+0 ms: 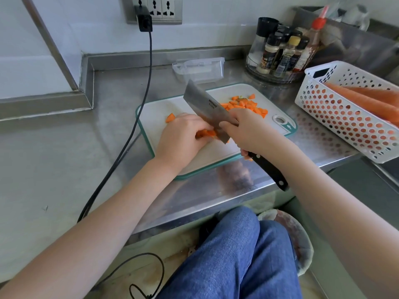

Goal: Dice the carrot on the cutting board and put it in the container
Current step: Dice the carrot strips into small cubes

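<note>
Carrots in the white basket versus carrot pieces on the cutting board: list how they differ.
The carrots in the basket are whole and long; the carrot pieces are small dice. The former lie in a perforated white basket, the latter heaped loose on the cutting board. Both are orange.

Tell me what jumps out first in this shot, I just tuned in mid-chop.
The cleaver at the centre, gripped by the right hand, its blade against carrot pieces held under the left hand on the cutting board. Behind it sits a pile of diced carrot, and whole carrots fill the white basket at right.
</note>
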A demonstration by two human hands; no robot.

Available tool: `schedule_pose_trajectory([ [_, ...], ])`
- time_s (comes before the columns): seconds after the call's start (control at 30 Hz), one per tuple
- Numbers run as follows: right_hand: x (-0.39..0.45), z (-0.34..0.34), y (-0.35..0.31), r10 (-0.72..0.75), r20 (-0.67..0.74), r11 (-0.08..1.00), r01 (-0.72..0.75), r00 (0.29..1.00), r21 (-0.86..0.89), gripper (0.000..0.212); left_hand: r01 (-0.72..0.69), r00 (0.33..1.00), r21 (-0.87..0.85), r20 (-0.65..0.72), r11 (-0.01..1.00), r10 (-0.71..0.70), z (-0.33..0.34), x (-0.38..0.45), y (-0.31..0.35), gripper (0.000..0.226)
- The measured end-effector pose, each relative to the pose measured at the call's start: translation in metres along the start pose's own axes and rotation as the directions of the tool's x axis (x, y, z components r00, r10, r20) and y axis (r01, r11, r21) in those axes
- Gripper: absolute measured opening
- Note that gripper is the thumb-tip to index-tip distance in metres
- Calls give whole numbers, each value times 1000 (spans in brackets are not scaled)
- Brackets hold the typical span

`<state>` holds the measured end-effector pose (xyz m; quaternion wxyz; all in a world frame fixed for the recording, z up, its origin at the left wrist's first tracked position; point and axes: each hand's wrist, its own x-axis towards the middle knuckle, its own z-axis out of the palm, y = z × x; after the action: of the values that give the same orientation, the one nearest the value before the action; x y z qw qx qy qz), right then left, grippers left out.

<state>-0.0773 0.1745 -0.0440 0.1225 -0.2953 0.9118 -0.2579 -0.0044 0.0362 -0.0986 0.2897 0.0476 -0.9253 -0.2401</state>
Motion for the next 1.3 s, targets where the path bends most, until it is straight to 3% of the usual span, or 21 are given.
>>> schedule_pose_trajectory([
  [0.13, -2, 2, 1, 20, 16, 1000, -20, 1000, 8, 30, -47, 999, 38, -8, 998, 47, 0, 0, 0, 13],
  [0.27, -3, 7, 1, 26, 22, 1000, -26, 999, 13, 14, -45, 999, 39, 26, 998, 44, 1, 2, 3, 9],
  [0.7, -5, 12, -4, -37, -38, 994, 33, 999, -103, 22, -36, 999, 59, 22, 998, 35, 4, 3, 8, 10],
  [0.9, -4, 3, 4, 3, -93, 996, -11, 996, -83, 21, 42, 999, 54, 19, 998, -43, 6, 2, 2, 10],
  [1.07, -5, -4, 4, -34, -101, 998, 29, 994, -53, 24, 136, 987, -12, -85, 991, -137, -16, -7, -8, 18],
  [1.2, -5, -2, -7, -48, -87, 998, 45, 995, -38, 32, 204, 979, -33, -20, 979, -204, -22, -9, -11, 14],
  [1.3, -4, -1, -12, -45, -76, 999, 44, 996, -16, 24, 224, 975, -38, 2, 974, -224, -18, -8, -8, 17],
])
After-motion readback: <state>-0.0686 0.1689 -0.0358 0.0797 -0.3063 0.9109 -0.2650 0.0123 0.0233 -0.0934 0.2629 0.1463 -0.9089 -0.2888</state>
